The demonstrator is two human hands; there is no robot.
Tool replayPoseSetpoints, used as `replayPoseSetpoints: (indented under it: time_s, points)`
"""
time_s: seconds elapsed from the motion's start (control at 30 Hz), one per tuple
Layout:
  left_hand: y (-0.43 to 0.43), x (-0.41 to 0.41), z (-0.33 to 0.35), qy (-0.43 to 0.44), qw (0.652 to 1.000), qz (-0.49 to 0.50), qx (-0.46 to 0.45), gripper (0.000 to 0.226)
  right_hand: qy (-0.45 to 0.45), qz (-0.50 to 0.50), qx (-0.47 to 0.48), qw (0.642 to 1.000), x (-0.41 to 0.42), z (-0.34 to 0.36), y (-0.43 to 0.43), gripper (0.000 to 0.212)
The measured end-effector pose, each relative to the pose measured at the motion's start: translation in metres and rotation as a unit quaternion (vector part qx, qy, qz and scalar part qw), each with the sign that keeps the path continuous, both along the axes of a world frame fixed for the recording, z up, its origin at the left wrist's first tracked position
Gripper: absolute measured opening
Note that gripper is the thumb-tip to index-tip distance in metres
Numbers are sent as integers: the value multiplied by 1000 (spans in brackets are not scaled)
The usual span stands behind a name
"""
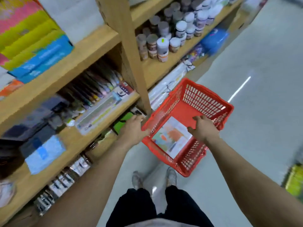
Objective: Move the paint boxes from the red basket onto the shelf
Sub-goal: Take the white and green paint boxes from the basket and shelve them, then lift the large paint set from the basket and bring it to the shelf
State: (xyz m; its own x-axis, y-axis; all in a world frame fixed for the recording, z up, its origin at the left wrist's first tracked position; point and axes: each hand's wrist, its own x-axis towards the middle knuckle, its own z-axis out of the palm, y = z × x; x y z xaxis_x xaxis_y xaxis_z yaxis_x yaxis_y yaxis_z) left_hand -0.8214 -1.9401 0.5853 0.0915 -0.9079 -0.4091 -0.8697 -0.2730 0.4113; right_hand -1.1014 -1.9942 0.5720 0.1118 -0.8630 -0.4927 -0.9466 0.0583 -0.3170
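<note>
A: Head view. Shop aisle, pale glossy floor (pixel 255 51), wooden shelf unit (pixel 91 46) running along the left from 7 to 1 o'clock, stocked with flat packs, paper stacks, jars.

B: Where's the basket?

A: Red basket (pixel 205 99) just right of centre, off the floor, beside the shelf upright. Its long axis runs roughly 6 to 12, tipped a bit to 1 o'clock.

B: Contents?

A: One paint box (pixel 170 136) visible, flat on the basket floor at the near end, pastel printed lid up. Its long axis looks like it follows the basket's. The far half of the basket is bare.

B: Hands?

A: Left hand (pixel 133 128) at the basket's left rim, 9 o'clock side. Fingers hidden behind the rim and blurred, so I can't tell whether it grips the rim or only rests against it. Right hand (pixel 203 128) is down inside the basket, fingers loosely spread, nothing held. Its thumb sits at the box's right edge; contact unclear.

B: So which hand takes it?

A: My call: the right. The box lies at about 8 o'clock from that hand, immediately beside it. Destination shelf is at 9 to 10, past the left hand.
</note>
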Motion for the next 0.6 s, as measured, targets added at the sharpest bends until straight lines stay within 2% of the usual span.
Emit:
replayPoseSetpoints:
  time_s: [0.13,0.23,0.33,0.47,0.6]
  points:
    - [-33,-15,-72,1,1000,4,6,68,0,-40,73,997,-10,-80,-16,68]
    - [-52,-12,-129,-5,1000,10,-11,71,-1,-68,93,993,-7,-147,-30,66]
    - [-64,-3,-175,-8,999,-35,-33,74,3,-93,105,990,3,-210,-41,62]
    - [-67,3,-202,37,997,-28,-65,73,5,-101,96,990,23,-268,-51,58]
    - [-65,4,-202,45,996,-23,-69,72,32,-102,98,989,33,-290,-49,69]
